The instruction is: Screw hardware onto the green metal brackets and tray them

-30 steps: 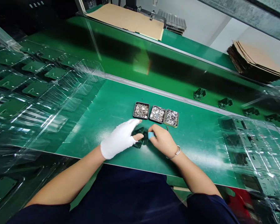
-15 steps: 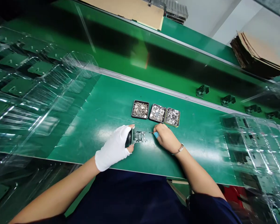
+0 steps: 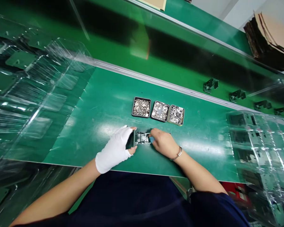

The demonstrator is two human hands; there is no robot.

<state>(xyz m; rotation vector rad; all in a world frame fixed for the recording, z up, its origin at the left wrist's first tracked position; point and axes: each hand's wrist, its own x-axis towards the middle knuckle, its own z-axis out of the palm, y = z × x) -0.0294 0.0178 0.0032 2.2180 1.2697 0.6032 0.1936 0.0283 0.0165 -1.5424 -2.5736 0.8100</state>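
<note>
My left hand (image 3: 115,149), in a white glove with bare fingertips, is closed round the dark end of a small dark-green mechanical part (image 3: 142,137). The part has a flat plate on the glove side and a silvery, jointed frame pointing right. My right hand (image 3: 164,143), bare with a blue wrap on one finger, is pinched closed at the frame's right end. What its fingertips hold is too small and hidden to make out. Just beyond the hands stand three small square trays of tiny metal pieces: a left one (image 3: 133,110), a middle one (image 3: 152,114) and a right one (image 3: 183,116).
Stacked clear plastic trays (image 3: 35,94) holding green plates fill the left side. More clear trays (image 3: 255,148) with parts stand at right. Behind a metal rail (image 3: 142,77), several similar dark parts (image 3: 210,85) sit in a row. A cardboard stack (image 3: 272,34) is at the back right.
My right hand has moved left, and its fingertips now meet the frame's end, where a gap was before. My left hand keeps its hold on the part. The view has shifted slightly.
</note>
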